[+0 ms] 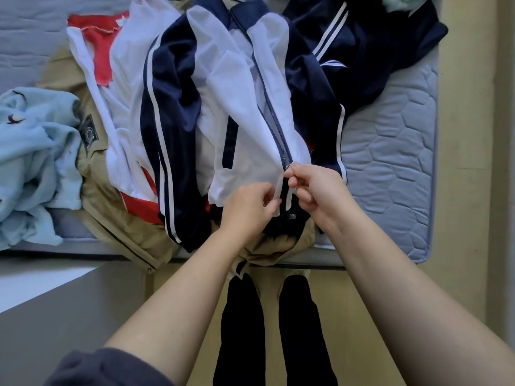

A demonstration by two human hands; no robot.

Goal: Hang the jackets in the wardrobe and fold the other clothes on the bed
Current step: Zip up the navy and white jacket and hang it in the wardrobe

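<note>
The white and navy-blue zip-up track jacket of thin, smooth fabric (239,107) lies on top of a pile of clothes on the pale blue quilted mattress (390,162). Its collar is far from the person and its hem is at the near edge. Both hands are close together at the bottom of the front opening. The left hand (248,204) pinches the white front edge just beside the zip. The right hand (315,190) pinches at the small metal zip slider (288,166), which sits low on the track. I judge that the jacket is light, soft and rather slippery, so it will crumple and slide easily. To close the zip, the hem should be kept tight below the slider. For hanging, the shoulders near the collar seem the best place to take hold. A beige jacket (125,227) lies under it, and a light blue fleece garment (33,151) lies to the left.
</note>
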